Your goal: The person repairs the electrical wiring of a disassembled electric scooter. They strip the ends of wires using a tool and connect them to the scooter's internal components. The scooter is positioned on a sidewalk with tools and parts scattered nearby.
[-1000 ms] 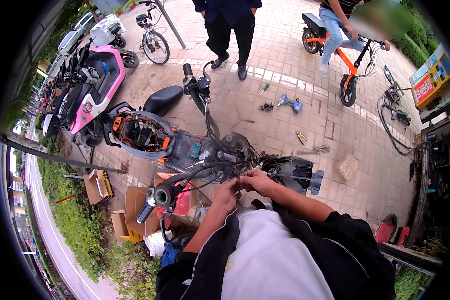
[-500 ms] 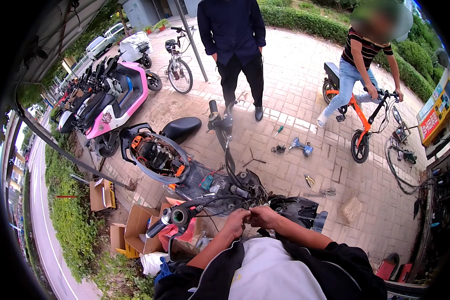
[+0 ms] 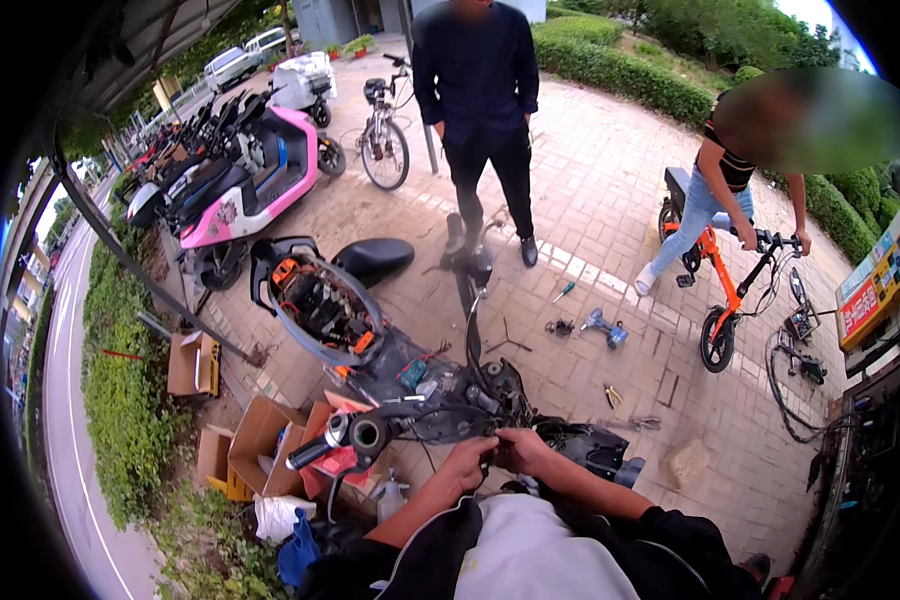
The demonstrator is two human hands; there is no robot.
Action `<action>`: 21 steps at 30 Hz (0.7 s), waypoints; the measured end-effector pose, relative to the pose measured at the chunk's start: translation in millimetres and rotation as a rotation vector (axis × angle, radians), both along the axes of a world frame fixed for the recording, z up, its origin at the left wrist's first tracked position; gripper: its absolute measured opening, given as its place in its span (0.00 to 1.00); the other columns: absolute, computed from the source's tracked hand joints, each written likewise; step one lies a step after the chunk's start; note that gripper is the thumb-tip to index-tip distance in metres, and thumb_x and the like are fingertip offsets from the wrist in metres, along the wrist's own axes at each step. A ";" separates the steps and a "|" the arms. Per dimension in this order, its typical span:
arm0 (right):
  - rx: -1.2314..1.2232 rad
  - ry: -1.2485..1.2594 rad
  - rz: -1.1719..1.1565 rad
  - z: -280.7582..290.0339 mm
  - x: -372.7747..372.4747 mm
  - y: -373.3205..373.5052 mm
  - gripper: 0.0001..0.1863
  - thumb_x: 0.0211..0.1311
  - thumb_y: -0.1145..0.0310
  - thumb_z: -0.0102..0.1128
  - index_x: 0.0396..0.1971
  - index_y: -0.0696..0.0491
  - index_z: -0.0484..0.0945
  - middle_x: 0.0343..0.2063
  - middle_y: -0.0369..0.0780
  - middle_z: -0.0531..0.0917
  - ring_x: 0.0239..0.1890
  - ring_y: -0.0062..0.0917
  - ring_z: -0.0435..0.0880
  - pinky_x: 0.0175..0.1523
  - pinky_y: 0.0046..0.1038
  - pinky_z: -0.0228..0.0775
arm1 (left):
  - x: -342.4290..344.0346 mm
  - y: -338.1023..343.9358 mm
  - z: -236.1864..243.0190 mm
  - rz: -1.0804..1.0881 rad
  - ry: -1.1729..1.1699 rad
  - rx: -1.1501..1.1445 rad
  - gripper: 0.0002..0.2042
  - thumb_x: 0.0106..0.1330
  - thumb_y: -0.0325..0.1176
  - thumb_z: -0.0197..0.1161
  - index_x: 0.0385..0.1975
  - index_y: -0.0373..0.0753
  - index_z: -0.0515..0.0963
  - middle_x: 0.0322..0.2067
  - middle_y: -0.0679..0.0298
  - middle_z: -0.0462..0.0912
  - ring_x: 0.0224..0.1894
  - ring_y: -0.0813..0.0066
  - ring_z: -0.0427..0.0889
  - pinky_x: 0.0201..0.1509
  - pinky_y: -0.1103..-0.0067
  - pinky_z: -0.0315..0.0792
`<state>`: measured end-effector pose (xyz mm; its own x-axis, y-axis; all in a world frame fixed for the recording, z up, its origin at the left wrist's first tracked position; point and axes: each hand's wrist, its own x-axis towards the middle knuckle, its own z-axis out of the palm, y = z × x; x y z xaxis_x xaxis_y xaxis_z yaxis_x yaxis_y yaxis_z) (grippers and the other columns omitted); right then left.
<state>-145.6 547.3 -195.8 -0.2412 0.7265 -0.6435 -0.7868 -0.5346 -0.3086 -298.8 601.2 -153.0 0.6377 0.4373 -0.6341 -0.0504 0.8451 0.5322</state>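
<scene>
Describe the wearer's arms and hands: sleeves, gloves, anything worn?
Both hands bare, no gloves: left hand, right hand. Black jacket sleeves pushed up toward the elbows, forearms uncovered. Thin white piping on the left sleeve. No watch or rings visible.

Black, stripped-down electric scooter standing on the brick paving, seat tipped up and the open compartment showing orange and black parts. Curved black handlebar with a round silver-rimmed end at the near side, held at its middle by both hands.
</scene>
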 end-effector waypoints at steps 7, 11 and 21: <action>0.154 -1.110 0.257 96.7 9.3 11.7 0.22 0.62 0.59 0.55 0.40 0.67 0.77 0.27 0.40 0.81 0.30 0.20 0.79 0.34 0.24 0.70 | -3.4 -13.8 15.1 0.149 0.057 0.169 0.06 0.62 0.30 0.58 0.26 0.37 0.77 0.23 0.68 0.75 0.27 0.80 0.71 0.33 0.81 0.62; 0.584 -1.260 0.207 165.0 -27.5 27.1 0.15 0.59 0.65 0.59 0.40 0.61 0.77 0.32 0.40 0.80 0.34 0.22 0.79 0.40 0.24 0.70 | -10.2 -10.5 9.4 0.105 0.129 0.298 0.07 0.60 0.31 0.57 0.23 0.38 0.76 0.21 0.70 0.72 0.24 0.82 0.67 0.29 0.81 0.59; 1.497 -1.949 0.482 252.9 -111.3 70.5 0.23 0.45 0.56 0.67 0.42 0.50 0.75 0.53 0.42 0.70 0.55 0.41 0.68 0.58 0.42 0.59 | 1.3 -0.2 2.3 0.069 0.010 0.320 0.09 0.62 0.33 0.57 0.22 0.37 0.75 0.21 0.69 0.73 0.24 0.81 0.68 0.30 0.81 0.60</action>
<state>-256.9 617.8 57.1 -0.4902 0.7871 0.3744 0.7140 0.6089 -0.3455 -297.5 601.0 -150.7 0.5943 0.6574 -0.4633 -0.0952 0.6295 0.7711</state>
